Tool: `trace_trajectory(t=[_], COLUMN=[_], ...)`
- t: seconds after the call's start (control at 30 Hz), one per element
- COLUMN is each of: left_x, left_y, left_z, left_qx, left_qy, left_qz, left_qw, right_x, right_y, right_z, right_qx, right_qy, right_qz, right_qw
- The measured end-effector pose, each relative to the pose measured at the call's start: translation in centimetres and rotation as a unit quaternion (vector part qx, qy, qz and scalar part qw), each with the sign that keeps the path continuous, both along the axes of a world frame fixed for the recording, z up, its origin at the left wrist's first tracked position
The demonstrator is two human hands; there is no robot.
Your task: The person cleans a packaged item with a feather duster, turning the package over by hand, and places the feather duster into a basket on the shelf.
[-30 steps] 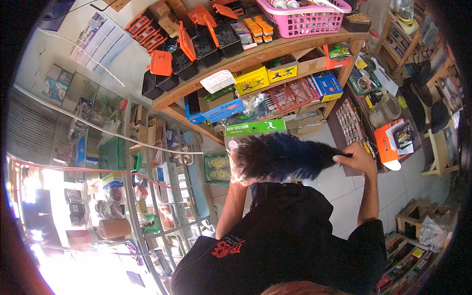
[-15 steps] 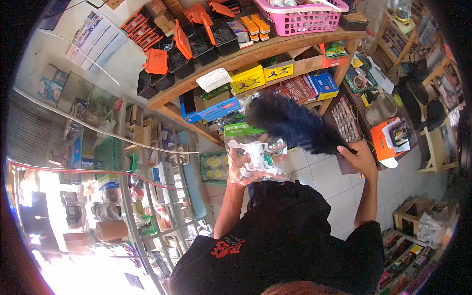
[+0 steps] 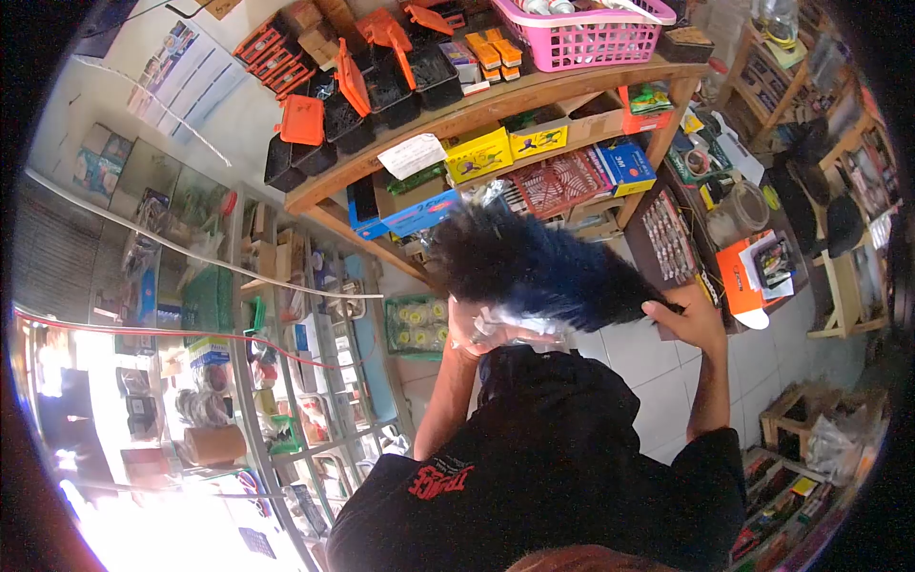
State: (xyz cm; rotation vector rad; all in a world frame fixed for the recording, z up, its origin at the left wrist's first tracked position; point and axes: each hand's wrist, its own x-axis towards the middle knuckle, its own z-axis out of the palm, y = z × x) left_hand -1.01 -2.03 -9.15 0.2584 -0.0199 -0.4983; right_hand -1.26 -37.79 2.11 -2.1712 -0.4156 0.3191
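Note:
My right hand [image 3: 691,316] is closed round the handle end of a dark blue-black feather duster [image 3: 543,272]. The duster's feathers reach left across a clear plastic packet [image 3: 515,328] with white parts inside, covering most of it. Under and beside the packet is my left hand [image 3: 467,329], holding it from the left, its fingers partly hidden by the feathers.
Ahead stands a wooden shelf [image 3: 562,82] with black bins, orange lids and a pink basket [image 3: 596,40]. Below are a yellow box [image 3: 479,157] and a blue box [image 3: 419,212]. Glass shelving runs along the left. An orange box [image 3: 742,286] lies at the right.
Over the last second the duster has lifted off the packet, showing its green header and white contents, then come back down over it. Both hands keep their holds.

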Motion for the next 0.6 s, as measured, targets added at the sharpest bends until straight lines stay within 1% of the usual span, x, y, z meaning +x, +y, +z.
trace_trajectory(t=[0.03,0.07,0.1,0.13,0.17,0.2,0.27,0.33,0.37,0.43,0.47,0.53,0.57,0.6], left_x=[0.1,0.1,0.2,0.2,0.4,0.6,0.9,1.0,1.2,1.5,1.6,1.5,1.2,1.0], left_y=[0.4,0.7,0.4,-0.4,-1.2,-1.6,-1.9,-2.0,-1.8,-1.5,-1.3,-1.2,-1.1,-1.0], left_z=[-0.9,-1.7,-0.4,2.3,5.0,6.3,6.3,5.5,4.1,1.5,0.3,0.1,0.1,0.4], left_qx=[-0.013,0.08,0.048,0.015,-0.019,-0.052,0.107,0.19,0.194,0.337,0.468,0.451,0.302,0.144], left_qy=[-0.028,0.018,0.005,-0.008,-0.022,-0.035,-0.096,-0.121,-0.118,-0.183,-0.246,-0.26,-0.208,-0.147], left_qz=[0.002,0.036,0.021,0.006,-0.009,-0.023,-0.003,0.016,0.026,0.046,0.056,0.098,0.127,0.152], left_qw=[1.0,0.996,0.999,1.0,1.0,0.998,0.99,0.974,0.974,0.922,0.847,0.848,0.922,0.967], right_x=[-0.2,-0.2,0.0,0.2,0.5,0.7,0.8,1.1,1.3,1.4,1.5,1.8,1.8,1.9], right_y=[-0.1,0.1,0.6,1.0,1.3,1.6,2.1,2.2,2.2,2.1,2.0,1.3,0.8,-0.1], right_z=[-0.3,-0.7,-1.3,-2.0,-3.0,-3.6,-4.7,-6.6,-7.4,-8.0,-8.3,-9.1,-9.5,-9.5], right_qx=[0.017,-0.002,-0.02,-0.038,-0.064,-0.059,-0.049,-0.015,0.002,-0.014,-0.022,-0.04,-0.049,-0.048], right_qy=[0.025,0.015,0.005,-0.006,0.012,0.006,-0.002,-0.016,-0.024,-0.029,-0.032,-0.045,-0.051,-0.035], right_qz=[-0.001,0.03,0.06,0.089,0.09,0.082,0.067,0.081,0.087,0.077,0.073,0.061,0.054,0.036], right_qw=[1.0,0.999,0.998,0.995,0.994,0.995,0.997,0.996,0.996,0.997,0.997,0.996,0.996,0.998])
